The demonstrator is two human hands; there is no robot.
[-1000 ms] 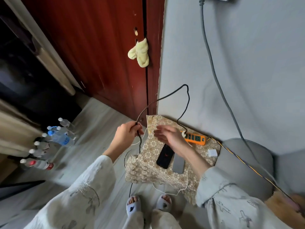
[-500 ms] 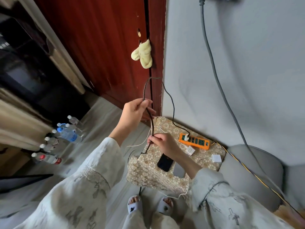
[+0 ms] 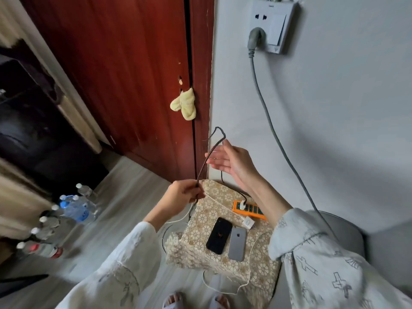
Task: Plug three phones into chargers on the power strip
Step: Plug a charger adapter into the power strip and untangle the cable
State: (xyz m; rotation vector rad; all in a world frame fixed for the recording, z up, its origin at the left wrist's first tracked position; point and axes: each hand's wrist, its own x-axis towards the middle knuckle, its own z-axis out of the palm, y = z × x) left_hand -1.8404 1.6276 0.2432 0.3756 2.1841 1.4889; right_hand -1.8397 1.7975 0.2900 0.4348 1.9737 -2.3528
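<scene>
Standing in a loose cluster on the pale wood-grain floor at far left are clear plastic water bottles (image 3: 77, 208) with white caps, one wearing a blue label and another a red one. Beyond them rises a glossy dark red wooden door (image 3: 133, 74), its finish chipped near the edge, with a soft, lumpy yellow cloth (image 3: 185, 105) hanging from it.

Next across, the left hand (image 3: 182, 195) has its fingers curled round a dark braided cable (image 3: 208, 159), pinching it just above the near corner of a small table (image 3: 200, 241) draped in a beige cloth printed with floral medallions. The woven cable climbs from that grip into a narrow loop, bends over beside the tip of the right hand (image 3: 231, 161), then drops to a white plug seated in the end socket of a flat orange power strip (image 3: 249, 209) at the back of the table.

On the cloth lie two slim rounded-corner phones side by side, touching: a glossy black phone (image 3: 219, 235) and a matte grey phone (image 3: 237, 243) lying back up. Just behind them sits a small white square charger (image 3: 248, 223), and a thin white cable (image 3: 247, 279) trails off the front edge in a slack curve.

That right hand is held flat, fingers straight and spread, palm facing left, holding nothing. Further right, a thick smooth grey cord (image 3: 276, 134) runs down the plain grey wall from a rectangular wall socket (image 3: 273, 25).
</scene>
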